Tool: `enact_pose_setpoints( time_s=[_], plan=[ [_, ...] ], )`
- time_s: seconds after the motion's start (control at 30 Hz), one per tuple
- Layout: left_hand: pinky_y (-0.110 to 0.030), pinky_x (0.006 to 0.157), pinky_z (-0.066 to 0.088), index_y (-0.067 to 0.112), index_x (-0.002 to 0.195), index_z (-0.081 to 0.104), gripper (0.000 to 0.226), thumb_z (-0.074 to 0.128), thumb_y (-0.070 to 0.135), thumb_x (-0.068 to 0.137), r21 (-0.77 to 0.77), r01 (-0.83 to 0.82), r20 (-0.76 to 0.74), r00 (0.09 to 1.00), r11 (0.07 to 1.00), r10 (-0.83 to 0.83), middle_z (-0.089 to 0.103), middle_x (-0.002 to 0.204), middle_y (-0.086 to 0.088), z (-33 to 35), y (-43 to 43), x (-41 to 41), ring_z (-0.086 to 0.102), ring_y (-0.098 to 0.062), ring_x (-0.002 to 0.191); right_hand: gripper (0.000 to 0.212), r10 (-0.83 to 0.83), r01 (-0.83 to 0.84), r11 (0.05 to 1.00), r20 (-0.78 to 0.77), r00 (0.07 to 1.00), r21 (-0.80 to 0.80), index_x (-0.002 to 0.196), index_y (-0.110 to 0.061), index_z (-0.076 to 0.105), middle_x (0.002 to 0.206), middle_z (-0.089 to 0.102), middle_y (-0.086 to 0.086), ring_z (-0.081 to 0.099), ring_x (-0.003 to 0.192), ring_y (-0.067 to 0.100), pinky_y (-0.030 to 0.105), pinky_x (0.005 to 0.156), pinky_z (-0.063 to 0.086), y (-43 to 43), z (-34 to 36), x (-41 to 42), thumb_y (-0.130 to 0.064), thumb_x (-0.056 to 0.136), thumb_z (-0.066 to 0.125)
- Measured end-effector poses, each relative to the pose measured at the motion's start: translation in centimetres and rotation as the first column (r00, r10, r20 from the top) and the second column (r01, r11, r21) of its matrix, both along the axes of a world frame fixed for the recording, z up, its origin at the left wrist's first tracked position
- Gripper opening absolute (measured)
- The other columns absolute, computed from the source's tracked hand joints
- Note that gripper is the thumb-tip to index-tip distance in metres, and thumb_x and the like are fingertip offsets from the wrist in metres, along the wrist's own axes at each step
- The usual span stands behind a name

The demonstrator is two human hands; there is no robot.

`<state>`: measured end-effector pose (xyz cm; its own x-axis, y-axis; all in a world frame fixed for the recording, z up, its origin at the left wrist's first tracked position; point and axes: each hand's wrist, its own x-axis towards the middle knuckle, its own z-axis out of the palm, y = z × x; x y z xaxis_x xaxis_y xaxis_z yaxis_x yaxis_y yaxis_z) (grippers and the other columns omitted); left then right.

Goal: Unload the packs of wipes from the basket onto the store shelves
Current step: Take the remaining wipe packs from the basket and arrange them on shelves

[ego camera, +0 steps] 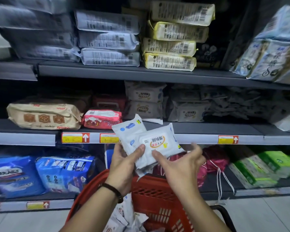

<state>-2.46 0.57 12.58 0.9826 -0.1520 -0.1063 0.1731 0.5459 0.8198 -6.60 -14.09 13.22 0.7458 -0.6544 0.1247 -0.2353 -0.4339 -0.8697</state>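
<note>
White wipes packs (147, 141) ×2, label 羽绒服 | left hand (124, 163) fingers clamp both | right hand (179, 162) fingers spread, thumb touching | red basket (157, 195) below

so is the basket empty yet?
Not empty. White packs still lie inside the red basket, below the two packs held by the left hand.
</note>
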Motion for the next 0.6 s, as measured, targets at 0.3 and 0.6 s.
enact_pose_setpoints(
  time_s=[0.3,0.6],
  plan=[
    [-0.040,0.080,0.066,0.013,0.131,0.052,0.055,0.073,-0.012,0.088,0.105,-0.013,0.154,0.988,0.994,-0.003,0.079,0.119,-0.008,0.4,0.3,-1.0,0.078,-0.029,0.107,0.125,0.286,-0.286,0.915,-0.042,0.957,-0.286,0.164,-0.032,0.031,0.129,0.043,-0.013,0.047,0.134,0.014,0.030,0.113,0.042,-0.8,0.6,-0.9,-0.076,0.056,0.078],
    [-0.047,0.067,0.063,0.023,0.124,0.054,0.071,0.082,0.064,0.073,0.346,0.053,0.204,0.970,0.937,-0.130,0.079,0.117,-0.009,6.2,1.7,2.2,0.079,-0.029,0.091,0.080,0.266,-0.202,0.873,0.087,0.960,-0.445,0.128,-0.042,0.049,0.117,0.045,-0.010,0.058,0.110,0.016,0.030,0.094,0.049,0.2,4.7,0.9,-0.066,0.056,0.074]
  ],
)
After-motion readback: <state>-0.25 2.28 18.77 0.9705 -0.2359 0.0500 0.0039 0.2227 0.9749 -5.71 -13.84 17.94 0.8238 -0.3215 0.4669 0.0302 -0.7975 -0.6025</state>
